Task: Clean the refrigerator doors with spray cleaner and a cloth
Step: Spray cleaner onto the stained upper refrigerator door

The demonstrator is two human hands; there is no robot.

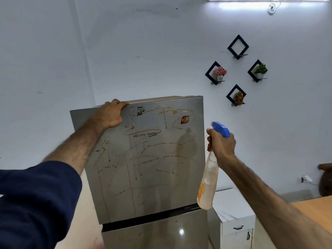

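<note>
The upper refrigerator door (143,159) is streaked all over with thin brown lines and drips, thickest across its middle and running down toward its bottom edge. The left hand (109,114) is laid on the top left corner of that door, its fingers hooked over the top edge, so the grip is closed on the door's rim. The spray bottle (209,177) is held just off the door's right edge by the right hand (221,144), whose grip is wrapped round the neck under the blue spray head (221,129); the nozzle is pointed left, at the upper right part of the door. No cloth can be seen.

The step in hand is judged to be the spraying. It would be done well if the nozzle were swept from the top edge downward, so that the runoff is carried over the lower streaks, and if the red sticker (185,120) near the top right corner were spared a soaking. The door is best kept steadied at its top corner so that it is not pushed open.

The door is brushed grey metal, glossy and upright, so liquid is likely to run fast. The lower door (156,236) is seen below a dark gap. Behind, a pale wall carries four diamond-shaped shelves (238,46); a white cabinet (233,212) stands beside the refrigerator, and a wooden desk (316,209) is at the right.
</note>
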